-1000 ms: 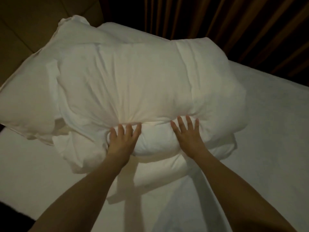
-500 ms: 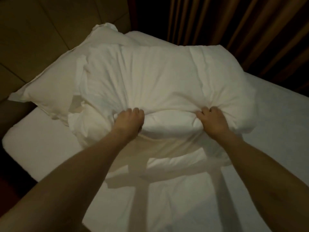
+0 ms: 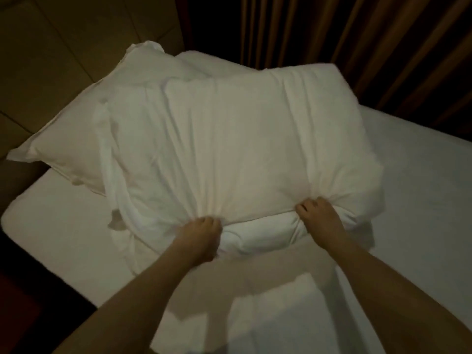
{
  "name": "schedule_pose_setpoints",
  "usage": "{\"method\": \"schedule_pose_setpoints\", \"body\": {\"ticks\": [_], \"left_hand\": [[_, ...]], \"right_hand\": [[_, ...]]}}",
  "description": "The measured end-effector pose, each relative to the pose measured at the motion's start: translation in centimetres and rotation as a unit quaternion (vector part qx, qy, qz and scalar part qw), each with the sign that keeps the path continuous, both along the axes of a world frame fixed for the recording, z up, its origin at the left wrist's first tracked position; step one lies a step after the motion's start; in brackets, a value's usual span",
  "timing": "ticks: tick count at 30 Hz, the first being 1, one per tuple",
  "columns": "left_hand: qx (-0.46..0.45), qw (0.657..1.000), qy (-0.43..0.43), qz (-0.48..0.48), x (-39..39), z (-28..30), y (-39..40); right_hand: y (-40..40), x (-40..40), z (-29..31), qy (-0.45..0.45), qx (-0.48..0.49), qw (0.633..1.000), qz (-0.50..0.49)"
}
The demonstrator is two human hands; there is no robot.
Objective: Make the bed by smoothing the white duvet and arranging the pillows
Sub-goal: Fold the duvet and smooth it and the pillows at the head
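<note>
A folded white duvet [image 3: 242,149] lies bunched in a thick pile across the head of the bed. My left hand [image 3: 201,236] grips its near edge with curled fingers. My right hand [image 3: 319,215] grips the same edge further right. Between my hands a rolled fold of the duvet bulges out. A white pillow [image 3: 69,146] lies behind and left of the pile, partly under it, with its corner toward the headboard. A second pillow's edge [image 3: 204,62] peeks out behind the duvet.
The white fitted sheet [image 3: 421,187] covers the mattress to the right and left of the pile. A padded tan headboard [image 3: 63,60] stands at the upper left. Brown curtains [image 3: 357,34] hang along the far side. Dark floor shows at the lower left.
My hands went from lying flat on the duvet's near edge to gripping it with curled fingers. The pile has shifted slightly toward me and the view has pulled back.
</note>
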State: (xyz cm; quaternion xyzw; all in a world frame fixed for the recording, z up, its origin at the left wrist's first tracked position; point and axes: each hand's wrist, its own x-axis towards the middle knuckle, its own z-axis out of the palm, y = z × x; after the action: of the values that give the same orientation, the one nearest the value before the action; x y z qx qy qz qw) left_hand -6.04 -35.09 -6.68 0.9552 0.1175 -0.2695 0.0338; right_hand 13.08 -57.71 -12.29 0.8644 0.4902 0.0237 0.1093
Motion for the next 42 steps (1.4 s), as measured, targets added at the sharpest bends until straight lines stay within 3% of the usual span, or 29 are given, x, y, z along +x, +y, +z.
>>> {"method": "schedule_pose_setpoints", "body": {"ticks": [2,4,7,11,16,19,21,23,27,31,36,40,42], "left_hand": [[-0.041,0.999,0.022,-0.003,1.2,1.1,1.0],[-0.065,0.997,0.030,-0.007,2.8,2.9,2.5],[-0.079,0.996,0.037,0.002,5.2,5.4,4.8],[-0.007,1.000,-0.022,0.015,8.2,8.2,6.5],[0.109,0.981,-0.161,0.018,12.3,11.1,7.6],[0.113,0.968,-0.219,0.051,16.3,12.3,10.2],[0.073,0.965,-0.218,0.127,16.6,10.3,13.4],[0.056,0.961,-0.170,0.210,13.4,4.7,16.0],[0.029,0.949,-0.133,0.285,8.7,-3.8,16.3],[0.022,0.950,-0.149,0.274,9.2,-4.6,15.8],[0.004,0.964,-0.104,0.246,7.1,-1.8,16.4],[0.024,0.972,-0.108,0.208,5.9,0.1,21.1],[0.028,0.974,-0.108,0.199,6.2,0.5,24.8]], "right_hand": [[0.6,0.3,1.5,0.032,-0.054,0.997,-0.045],[1.8,1.0,4.4,0.077,-0.178,0.975,-0.107],[5.0,3.7,9.1,0.198,-0.215,0.944,-0.150],[11.4,6.1,16.3,0.157,-0.107,0.973,-0.129],[19.7,5.6,19.2,0.133,0.022,0.989,-0.053],[22.8,6.5,17.7,0.125,0.140,0.979,-0.074],[21.7,7.6,13.0,0.157,0.175,0.960,-0.152],[18.1,7.6,6.6,0.177,0.160,0.940,-0.243],[13.2,8.2,-0.5,0.153,0.059,0.950,-0.265],[13.6,8.7,-0.6,0.158,0.035,0.947,-0.276],[15.4,8.7,1.2,0.194,0.006,0.932,-0.305],[20.7,9.4,4.9,0.235,0.141,0.898,-0.345],[23.4,9.2,6.9,0.254,0.180,0.895,-0.320]]}}
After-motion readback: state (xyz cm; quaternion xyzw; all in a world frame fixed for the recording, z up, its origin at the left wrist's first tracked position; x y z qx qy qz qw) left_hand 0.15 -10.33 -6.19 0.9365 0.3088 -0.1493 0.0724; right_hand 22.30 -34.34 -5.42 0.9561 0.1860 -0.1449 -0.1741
